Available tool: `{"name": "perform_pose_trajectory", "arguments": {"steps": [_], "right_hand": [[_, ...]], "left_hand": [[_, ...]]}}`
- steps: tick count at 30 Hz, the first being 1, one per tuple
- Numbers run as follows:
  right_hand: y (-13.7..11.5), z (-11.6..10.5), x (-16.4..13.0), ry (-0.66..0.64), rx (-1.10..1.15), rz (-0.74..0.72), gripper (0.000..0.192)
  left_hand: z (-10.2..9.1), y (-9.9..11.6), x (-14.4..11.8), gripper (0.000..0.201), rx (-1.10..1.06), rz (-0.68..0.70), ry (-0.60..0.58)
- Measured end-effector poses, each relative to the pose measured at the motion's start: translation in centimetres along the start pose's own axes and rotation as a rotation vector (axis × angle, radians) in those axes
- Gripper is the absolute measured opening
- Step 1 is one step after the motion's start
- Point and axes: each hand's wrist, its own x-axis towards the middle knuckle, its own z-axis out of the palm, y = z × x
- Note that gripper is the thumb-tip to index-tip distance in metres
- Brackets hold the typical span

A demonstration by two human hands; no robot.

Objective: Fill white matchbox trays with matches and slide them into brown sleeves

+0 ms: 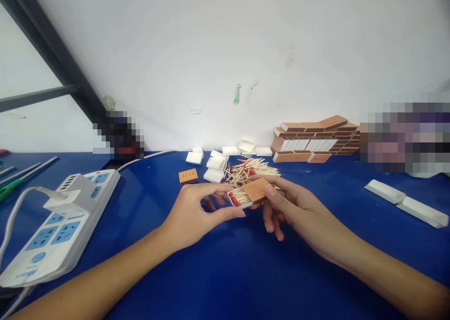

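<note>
Nearest, both hands are meeting over the blue counter, the left hand pinching the tray end of a half-open matchbox and the right hand clamping its sleeve, long axis lying left-right between them, with loose matches just behind it and stacked boxes farther beyond.
</note>
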Motion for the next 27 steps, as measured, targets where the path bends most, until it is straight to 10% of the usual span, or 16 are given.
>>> {"name": "perform_pose_trajectory", "arguments": {"steps": [10,17,27], "right_hand": [[0.3,2.7,-3.0,-0.237,-0.228,0.057,0.074],[0.7,0.6,-1.9,-0.086,-0.600,-0.212,0.067],[-0.1,-2.2,-0.2,0.114,-1.158,-0.489,0.049]], "left_hand": [[0.6,-0.2,-0.8,0.071,-0.130,0.052,-0.072],[0.0,0.5,-0.3,0.046,0.055,0.081,0.029],[-5.5,0.0,4.7,0.033,0.418,0.160,0.164]]}}
